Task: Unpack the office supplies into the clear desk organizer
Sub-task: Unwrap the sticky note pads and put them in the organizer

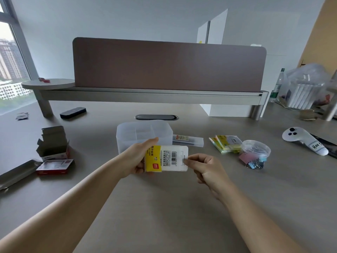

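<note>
A flat yellow-and-white plastic packet (166, 158) is gripped at its yellow end by the left hand (135, 159) and pinched at its white edge by the right hand (206, 168), just before the clear plastic desk organizer (144, 134); bare grey desk (164, 207) lies below.

Even, soft daylight; wide-angle frame, slightly soft focus.

Light enters from the window (11, 57) at far left. Shadows on the bench (164, 207) are faint and diffuse. Straight edges bow toward the frame borders. Fine print on the packet (166, 158) is blurred; far-right items show mild smearing.
</note>
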Available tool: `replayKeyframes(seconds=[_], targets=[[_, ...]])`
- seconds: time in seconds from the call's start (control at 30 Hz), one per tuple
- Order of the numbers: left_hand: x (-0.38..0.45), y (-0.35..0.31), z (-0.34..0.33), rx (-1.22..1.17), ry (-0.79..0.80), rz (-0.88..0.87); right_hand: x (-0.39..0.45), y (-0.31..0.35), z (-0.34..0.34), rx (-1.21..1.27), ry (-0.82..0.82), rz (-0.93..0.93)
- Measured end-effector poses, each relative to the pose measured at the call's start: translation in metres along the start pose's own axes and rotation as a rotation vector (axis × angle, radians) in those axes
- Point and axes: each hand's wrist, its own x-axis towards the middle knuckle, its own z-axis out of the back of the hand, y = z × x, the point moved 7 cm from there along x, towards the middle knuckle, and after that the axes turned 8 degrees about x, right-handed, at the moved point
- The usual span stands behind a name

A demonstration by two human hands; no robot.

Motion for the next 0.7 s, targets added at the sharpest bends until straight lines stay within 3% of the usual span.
replayKeyframes(seconds=[0.13,0.3,0.43,0.7], targets=[[-0.007,0.006,0.009,-0.114,-0.021,-0.044,-0.001,0.003,0.003,0.067,-0.04,0.013],[-0.023,0.009,0.014,-0.123,-0.056,-0.28,-0.004,-0.005,-0.013,0.273,0.062,-0.105],[-0.035,0.014,0.019,0.098,-0.132,-0.479,-0.007,-0.014,-0.021,0.495,0.062,-0.242],[-0.053,0.037,0.028,0.415,-0.173,-0.451,-0.008,-0.02,-0.026,0.354,-0.011,-0.209]])
